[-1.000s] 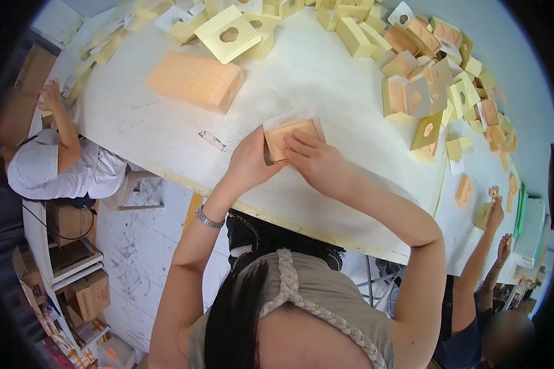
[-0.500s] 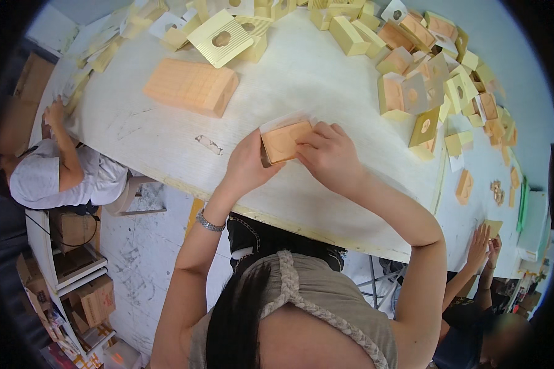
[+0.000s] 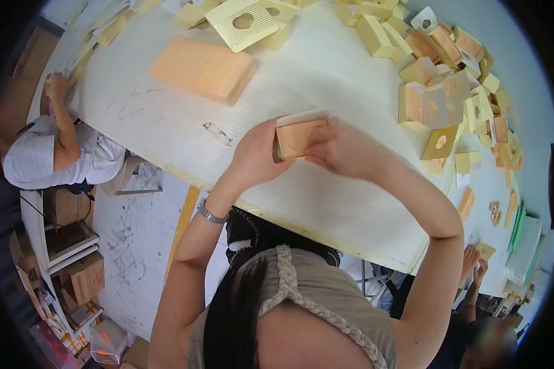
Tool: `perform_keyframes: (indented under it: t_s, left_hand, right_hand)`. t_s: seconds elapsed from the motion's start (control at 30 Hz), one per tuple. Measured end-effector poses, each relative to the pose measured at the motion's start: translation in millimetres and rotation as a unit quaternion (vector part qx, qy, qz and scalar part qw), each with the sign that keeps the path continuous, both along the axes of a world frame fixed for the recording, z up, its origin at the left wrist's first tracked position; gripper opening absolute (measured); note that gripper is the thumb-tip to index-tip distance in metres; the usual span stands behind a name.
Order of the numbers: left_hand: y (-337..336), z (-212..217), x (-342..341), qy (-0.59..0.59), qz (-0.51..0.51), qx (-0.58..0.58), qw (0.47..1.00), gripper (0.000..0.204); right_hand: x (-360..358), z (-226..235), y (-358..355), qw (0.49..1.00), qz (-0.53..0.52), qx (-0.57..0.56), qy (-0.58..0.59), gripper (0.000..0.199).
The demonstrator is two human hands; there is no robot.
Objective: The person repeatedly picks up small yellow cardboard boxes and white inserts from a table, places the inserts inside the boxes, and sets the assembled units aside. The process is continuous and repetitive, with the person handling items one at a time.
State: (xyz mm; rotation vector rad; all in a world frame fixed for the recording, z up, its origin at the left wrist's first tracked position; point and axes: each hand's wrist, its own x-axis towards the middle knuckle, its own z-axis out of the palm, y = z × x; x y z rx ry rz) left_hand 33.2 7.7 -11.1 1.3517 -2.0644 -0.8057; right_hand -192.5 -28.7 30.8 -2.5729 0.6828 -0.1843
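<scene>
A small open box with a raised pale lid flap is held just above the table, near its front edge. Inside sits a peach-coloured tray insert with a shallow moulded hollow. My left hand wraps round the box's left side, the thumb below it. The curled fingers of my right hand grip the insert's right side; motion blurs them, and they cover that end of the box. Beyond, on the table, lies a long stack of nested peach inserts.
Yellow boxes with cut-out lids stand along the far side. A large heap of boxes, some with peach inserts, fills the right. Other people's hands work at the far left and far right. Shelves with cartons stand lower left.
The view has shifted a little. My right hand has moved further over the insert and its fingers now blur. My left hand keeps its hold on the box.
</scene>
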Motion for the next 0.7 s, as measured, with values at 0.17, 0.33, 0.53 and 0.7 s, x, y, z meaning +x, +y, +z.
perform_keyframes:
  t_s: [0.17,0.33,0.53,0.7]
  left_hand:
    - [-10,-7,4,-0.002,-0.055,-0.013,0.998,0.074]
    - [-23,8,25,0.045,-0.123,0.015,0.991,0.073]
    - [-127,73,24,-0.231,0.165,-0.249,0.926,0.068]
    - [-190,53,31,-0.268,0.223,-0.337,0.875,0.043]
  right_hand:
    - [5,3,15,0.987,-0.01,-0.147,-0.062,0.018]
    - [8,-32,29,0.974,-0.05,-0.215,-0.059,0.022]
    - [-84,21,-18,0.809,-0.414,-0.415,-0.03,0.035]
    - [-40,4,-29,0.818,-0.389,-0.416,-0.084,0.033]
